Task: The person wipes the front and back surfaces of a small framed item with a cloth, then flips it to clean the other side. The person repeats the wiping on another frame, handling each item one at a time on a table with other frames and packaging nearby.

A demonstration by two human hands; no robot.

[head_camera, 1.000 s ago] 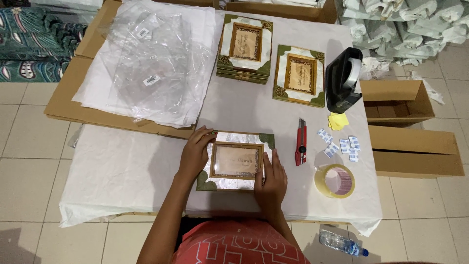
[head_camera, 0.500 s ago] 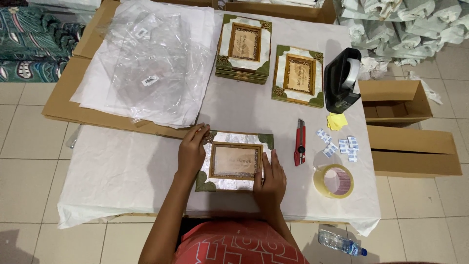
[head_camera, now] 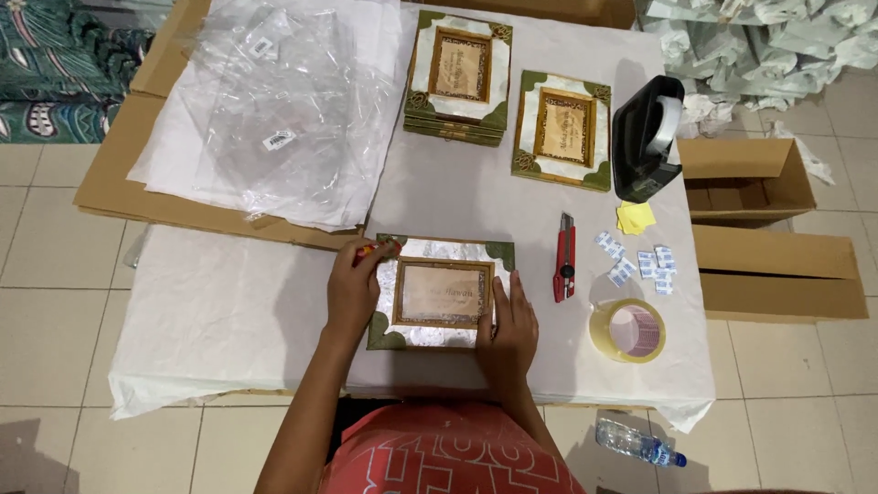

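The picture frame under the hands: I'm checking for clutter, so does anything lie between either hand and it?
No. Both the left hand and right hand already rest on the picture frame. The red box cutter lies apart, to its right.

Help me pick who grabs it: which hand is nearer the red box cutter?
Right. The right hand rests on the picture frame just beside the red box cutter; the left hand is across the frame.

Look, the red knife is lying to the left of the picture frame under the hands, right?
Not quite. In the head view the red knife lies to the right of the picture frame, on the side of the right hand. The left hand rests on the frame's other edge.
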